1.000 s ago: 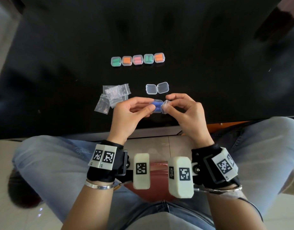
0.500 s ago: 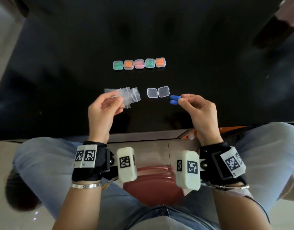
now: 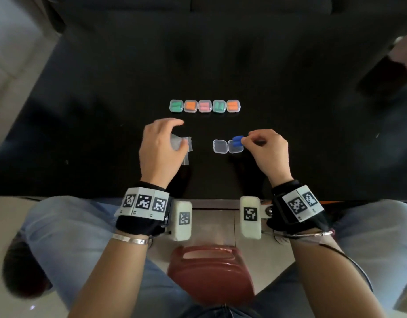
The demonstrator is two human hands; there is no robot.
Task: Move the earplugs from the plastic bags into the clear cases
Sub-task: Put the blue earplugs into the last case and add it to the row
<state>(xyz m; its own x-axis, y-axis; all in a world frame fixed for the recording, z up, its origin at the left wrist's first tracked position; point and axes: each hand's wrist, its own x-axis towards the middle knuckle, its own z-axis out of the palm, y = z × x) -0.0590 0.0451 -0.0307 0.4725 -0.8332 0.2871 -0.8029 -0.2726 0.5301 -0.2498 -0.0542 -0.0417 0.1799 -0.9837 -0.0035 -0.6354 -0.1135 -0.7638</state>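
Right grip (image 3: 265,148) pinches blue earplugs (image 3: 237,140), now over open clear case (image 3: 227,146) | left grip (image 3: 161,145) relaxed, bag (image 3: 183,143) dropped beneath | insertion next.

black wristbands (image 3: 138,222), checkered tags, blue jeans (image 3: 67,228)

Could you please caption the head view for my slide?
Right hand lowers blue earplugs into open clear case.
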